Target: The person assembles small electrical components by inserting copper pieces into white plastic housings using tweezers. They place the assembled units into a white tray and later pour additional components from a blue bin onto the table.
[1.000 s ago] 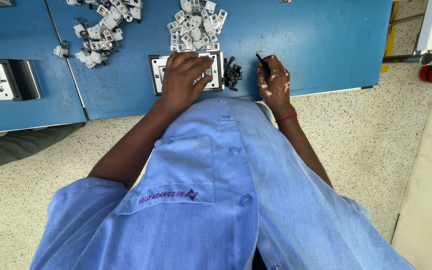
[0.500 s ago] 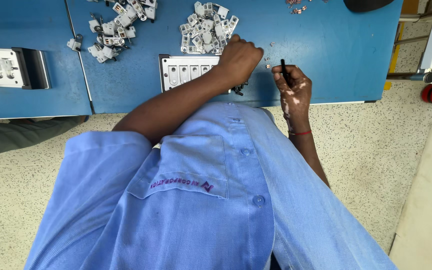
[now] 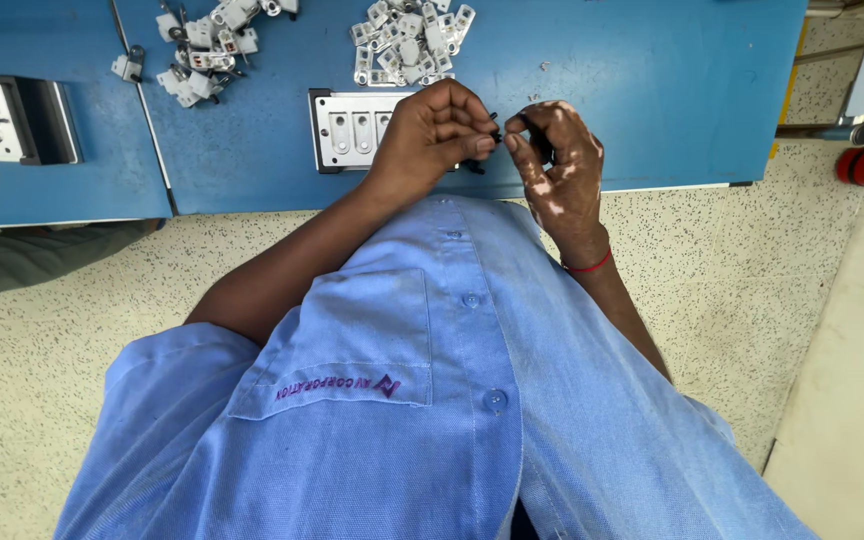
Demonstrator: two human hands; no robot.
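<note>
While my left hand (image 3: 432, 135) pinches a small black part (image 3: 493, 133), my right hand (image 3: 557, 160) meets it fingertip to fingertip. Both hover just right of the white switch plate (image 3: 352, 128) on the blue table (image 3: 652, 90), left hand nearer it.

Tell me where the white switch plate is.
Head view: the white switch plate lies on the blue table, partly under the left hand, below a pile of small white parts.
</note>
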